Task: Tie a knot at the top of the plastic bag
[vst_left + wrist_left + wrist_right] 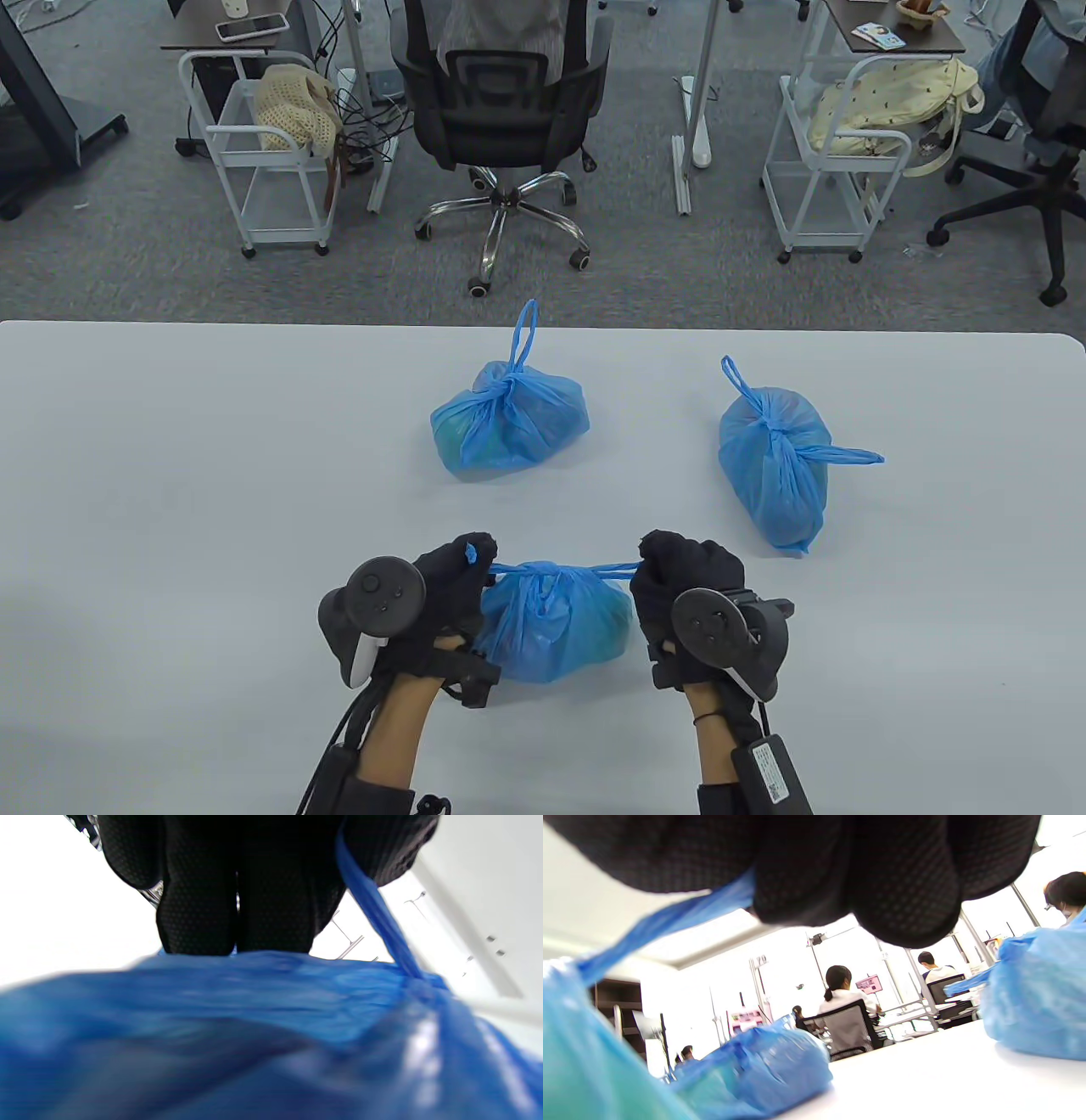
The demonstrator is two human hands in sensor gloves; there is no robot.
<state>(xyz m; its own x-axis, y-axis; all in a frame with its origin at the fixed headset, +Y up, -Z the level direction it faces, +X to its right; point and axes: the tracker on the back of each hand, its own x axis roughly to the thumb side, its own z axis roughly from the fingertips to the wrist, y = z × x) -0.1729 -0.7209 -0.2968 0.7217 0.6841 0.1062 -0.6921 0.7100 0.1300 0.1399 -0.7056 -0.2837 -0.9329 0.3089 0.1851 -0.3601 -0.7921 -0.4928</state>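
A filled blue plastic bag (556, 624) sits on the white table (170, 475) near the front edge, between my hands. My left hand (458, 564) grips the bag's left handle strip and my right hand (670, 564) grips the right handle strip (607, 570). The two strips are pulled taut sideways over the bag's top. In the left wrist view the strip (377, 916) runs from my gloved fingers (237, 899) down to the bag (254, 1035). In the right wrist view the strip (666, 921) leaves my closed fingers (848, 878) toward the bag (581, 1069).
Two more blue bags with knotted tops lie on the table: one in the middle (509, 420), one at the right (776, 463). Beyond the table's far edge stand an office chair (501, 110) and two white carts (263, 161) (836, 161).
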